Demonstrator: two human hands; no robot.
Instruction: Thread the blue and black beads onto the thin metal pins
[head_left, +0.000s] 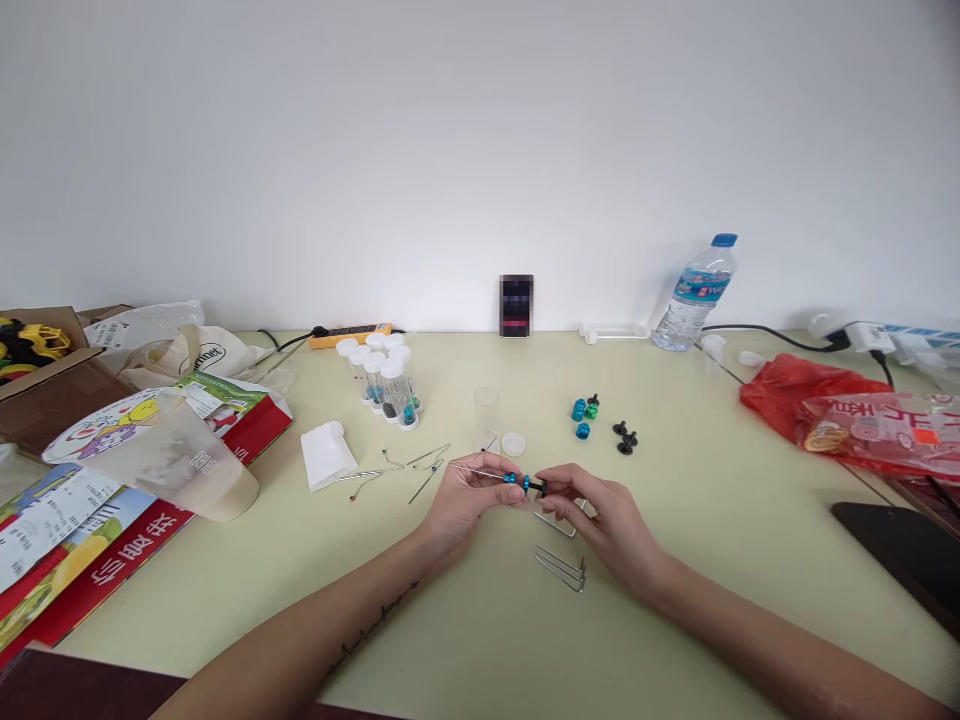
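Between finger and thumb, my left hand (466,500) holds a blue metal part (511,479) with a thin metal rod (480,472) running out to the left. My right hand (600,515) pinches a black screw-like part (541,488), lined up against the blue part's right end. Below the right hand lie several bent metal keys (561,567). Beyond the hands are a clear tube (487,410) and a white cap (514,444). Blue parts (582,431), a green part (592,410) and several black pieces (627,442) sit to the right.
Capped tubes (391,375) stand at centre left, near white paper (328,455) and thin metal tools (390,460). A tilted cup (195,475) is at left. A water bottle (694,300) leans on the wall behind, with a red bag (810,400) and a dark device (907,550) at right.
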